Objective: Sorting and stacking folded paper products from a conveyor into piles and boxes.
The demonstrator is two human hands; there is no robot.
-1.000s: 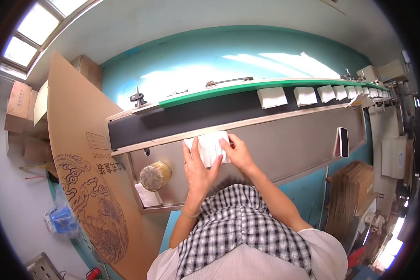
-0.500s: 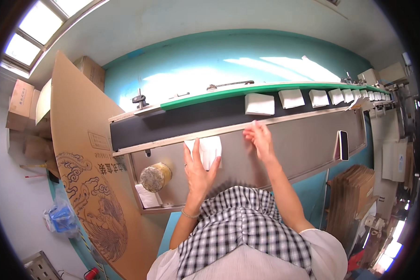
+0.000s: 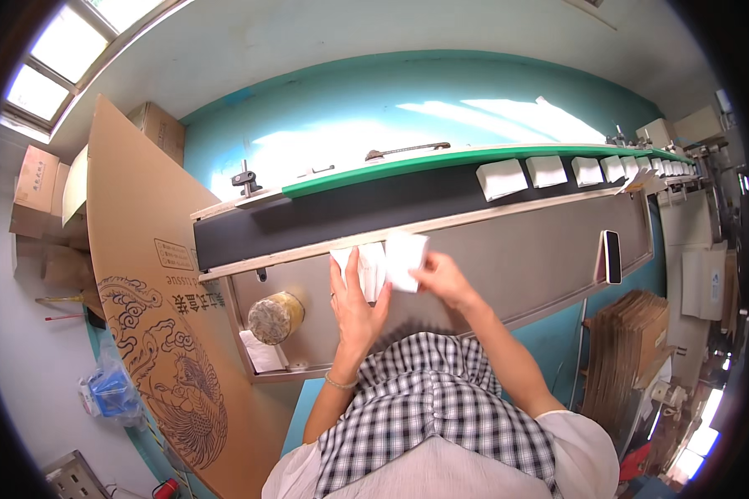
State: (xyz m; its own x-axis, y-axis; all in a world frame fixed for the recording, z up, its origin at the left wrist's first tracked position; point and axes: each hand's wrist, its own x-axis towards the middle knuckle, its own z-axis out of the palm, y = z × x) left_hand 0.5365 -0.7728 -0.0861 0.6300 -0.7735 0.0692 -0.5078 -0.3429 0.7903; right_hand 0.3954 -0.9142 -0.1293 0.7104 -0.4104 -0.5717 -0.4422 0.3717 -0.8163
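Note:
My left hand [image 3: 356,303] is wrapped round a folded white tissue stack [image 3: 371,264] held over the grey metal tray. Close beside it, my right hand [image 3: 446,281] pinches the right edge of another white tissue stack [image 3: 406,259] between thumb and fingers. The two stacks nearly meet, and I cannot tell whether they touch. Beyond my hands runs a black conveyor belt [image 3: 333,226], where several white tissue stacks [image 3: 501,180] stand in a row toward the right.
The metal tray [image 3: 516,249] holds a phone [image 3: 612,258] at its right end. A round, worn block [image 3: 276,318] and loose white tissue [image 3: 263,352] are at its left. A large cardboard sheet [image 3: 162,274] leans at left; flattened cardboard [image 3: 624,345] is stacked at right.
My right hand, empty before, has come left and lower and now grips a white tissue stack beside my left hand. The stacks on the belt have shifted right. My left hand stays put.

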